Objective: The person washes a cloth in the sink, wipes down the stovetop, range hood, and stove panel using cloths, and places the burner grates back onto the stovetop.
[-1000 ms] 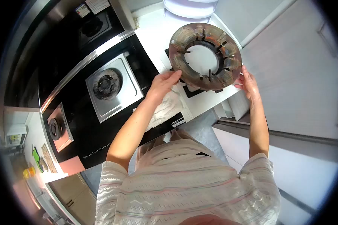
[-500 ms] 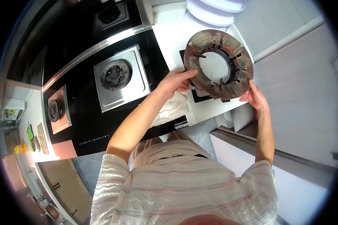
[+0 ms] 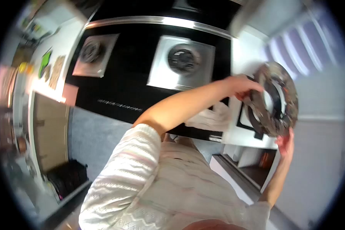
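Note:
Above the right end of the counter, both hands hold a round pan support ring (image 3: 290,92), brown and stained, with dark prongs around its open middle. My left hand (image 3: 244,87) grips its left rim, thumb on top. At its lower rim, my right hand (image 3: 286,144) pinches the edge, partly blurred. The ring is tilted. Left of it, the black glass hob (image 3: 130,65) carries a bare burner (image 3: 183,59) on a square steel plate (image 3: 161,74). A pale crumpled cloth (image 3: 211,118) lies on the hob's front right corner.
A second burner (image 3: 91,52) sits at the hob's left. White curved tiers (image 3: 295,50) stand behind the ring, against the wall. Below the counter is an open cabinet (image 3: 253,165). A green item (image 3: 46,61) is on the far left counter.
The view has swung, so the hob appears farther left and more level. The ring remains in both hands and is now tilted more steeply, seen more edge-on.

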Motion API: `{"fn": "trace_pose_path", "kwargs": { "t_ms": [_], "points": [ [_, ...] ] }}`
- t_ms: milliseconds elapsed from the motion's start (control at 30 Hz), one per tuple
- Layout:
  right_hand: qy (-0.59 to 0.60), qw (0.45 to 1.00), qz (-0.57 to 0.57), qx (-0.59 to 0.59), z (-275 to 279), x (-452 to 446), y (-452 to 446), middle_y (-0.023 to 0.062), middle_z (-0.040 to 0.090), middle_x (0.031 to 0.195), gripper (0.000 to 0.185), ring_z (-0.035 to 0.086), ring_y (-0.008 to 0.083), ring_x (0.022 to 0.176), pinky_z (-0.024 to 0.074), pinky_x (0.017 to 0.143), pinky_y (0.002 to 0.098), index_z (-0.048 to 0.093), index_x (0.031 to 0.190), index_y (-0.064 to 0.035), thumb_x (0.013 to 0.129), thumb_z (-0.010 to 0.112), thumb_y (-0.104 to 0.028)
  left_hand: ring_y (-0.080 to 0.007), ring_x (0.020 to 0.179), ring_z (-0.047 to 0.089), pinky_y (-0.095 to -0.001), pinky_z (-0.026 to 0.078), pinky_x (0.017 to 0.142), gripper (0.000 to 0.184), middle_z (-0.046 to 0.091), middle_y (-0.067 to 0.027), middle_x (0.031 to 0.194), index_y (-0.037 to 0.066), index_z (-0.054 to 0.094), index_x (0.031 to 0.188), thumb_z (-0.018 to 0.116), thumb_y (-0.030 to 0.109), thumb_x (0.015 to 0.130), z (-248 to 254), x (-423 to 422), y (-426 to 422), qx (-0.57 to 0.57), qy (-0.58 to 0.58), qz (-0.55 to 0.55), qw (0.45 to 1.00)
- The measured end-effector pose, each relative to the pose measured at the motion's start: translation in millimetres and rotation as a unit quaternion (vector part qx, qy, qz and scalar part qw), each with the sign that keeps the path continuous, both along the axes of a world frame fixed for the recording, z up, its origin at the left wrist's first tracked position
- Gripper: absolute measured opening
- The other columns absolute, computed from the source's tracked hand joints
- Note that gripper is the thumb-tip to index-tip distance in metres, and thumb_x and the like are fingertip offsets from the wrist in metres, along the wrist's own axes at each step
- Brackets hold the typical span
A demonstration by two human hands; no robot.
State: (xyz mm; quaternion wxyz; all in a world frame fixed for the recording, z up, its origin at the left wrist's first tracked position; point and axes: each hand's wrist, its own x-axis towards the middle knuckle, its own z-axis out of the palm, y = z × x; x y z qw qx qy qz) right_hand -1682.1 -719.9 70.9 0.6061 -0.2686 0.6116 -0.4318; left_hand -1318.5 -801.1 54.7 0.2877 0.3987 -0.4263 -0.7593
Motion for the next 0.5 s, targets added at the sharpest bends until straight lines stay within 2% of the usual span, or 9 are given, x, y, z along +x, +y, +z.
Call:
{"fn": "trace_pose_path", "kwargs": {
  "t_ms": [100, 167, 267, 400, 433, 500],
  "points": [
    [0.016, 0.996, 0.051, -0.065, 17.4, 39.9, 2.4, 0.0103, 0.064, 0.092, 0.045, 0.064, 0.0192, 0.063, 0.0539, 0.046, 0.0344, 0.05, 0.11, -0.0041, 0.083, 0.061, -0.038, -0.0184, 0.062, 0.055, -0.0276, 0.046, 0.053, 0.053, 0.057, -0.0091, 0.068, -0.002, 0.064, 0.073, 0.071, 0.049, 0.065, 20.2, 48.6, 20.6, -0.032, -0.037, 0.032, 0.998],
    [-0.006, 0.992, 0.098, -0.08, 20.0, 73.6, 3.2, 0.0107, 0.063, 0.096, 0.046, 0.065, 0.0208, 0.071, 0.0563, 0.047, 0.0335, 0.051, 0.111, -0.0021, 0.083, 0.061, -0.036, -0.0184, 0.063, 0.056, -0.0271, 0.047, 0.054, 0.056, 0.058, -0.0098, 0.07, -0.003, 0.065, 0.076, 0.071, 0.051, 0.065, 13.7, 85.7, 32.0, -0.049, -0.046, 0.045, 0.997],
    [-0.005, 0.986, 0.124, -0.107, 28.0, 169.1, 10.9, 0.0115, 0.061, 0.103, 0.046, 0.065, 0.0222, 0.078, 0.058, 0.048, 0.0319, 0.052, 0.112, -0.0002, 0.083, 0.062, -0.034, -0.0179, 0.064, 0.058, -0.0263, 0.048, 0.056, 0.06, 0.06, -0.0104, 0.072, -0.004, 0.066, 0.081, 0.071, 0.054, 0.065, 11.8, 164.0, 56.7, -0.052, -0.063, 0.08, 0.993],
    [-0.057, 0.975, 0.193, -0.09, 11.2, 290.6, 7.0, 0.0112, 0.061, 0.102, 0.033, 0.063, 0.0245, 0.085, 0.0589, 0.053, 0.0407, 0.059, 0.101, -0.0032, 0.083, 0.063, -0.03, -0.0179, 0.069, 0.06, -0.0265, 0.051, 0.061, 0.062, 0.063, -0.0128, 0.079, -0.005, 0.065, 0.09, 0.073, 0.052, 0.065, 12.2, 300.8, 99.2, -0.035, -0.066, 0.135, 0.988],
    [-0.067, 0.972, 0.208, -0.089, 9.4, 330.8, 6.9, 0.011, 0.061, 0.101, 0.031, 0.063, 0.0249, 0.086, 0.0588, 0.055, 0.0422, 0.059, 0.101, -0.0039, 0.083, 0.063, -0.029, -0.0166, 0.069, 0.06, -0.026, 0.051, 0.062, 0.06, 0.063, -0.0113, 0.079, -0.004, 0.065, 0.092, 0.073, 0.05, 0.066, 27.8, 333.1, 116.9, -0.034, -0.112, 0.187, 0.975],
    [-0.073, 0.972, 0.215, -0.063, -8.7, 402.6, 2.1, 0.011, 0.061, 0.102, 0.032, 0.063, 0.0246, 0.085, 0.059, 0.056, 0.0414, 0.059, 0.1, -0.0028, 0.083, 0.063, -0.029, -0.0117, 0.069, 0.059, -0.0239, 0.049, 0.062, 0.049, 0.062, -0.0057, 0.075, 0.004, 0.068, 0.093, 0.071, 0.046, 0.07, 20.3, 407.6, 134.6, -0.012, -0.113, 0.197, 0.974]
  ]
}}
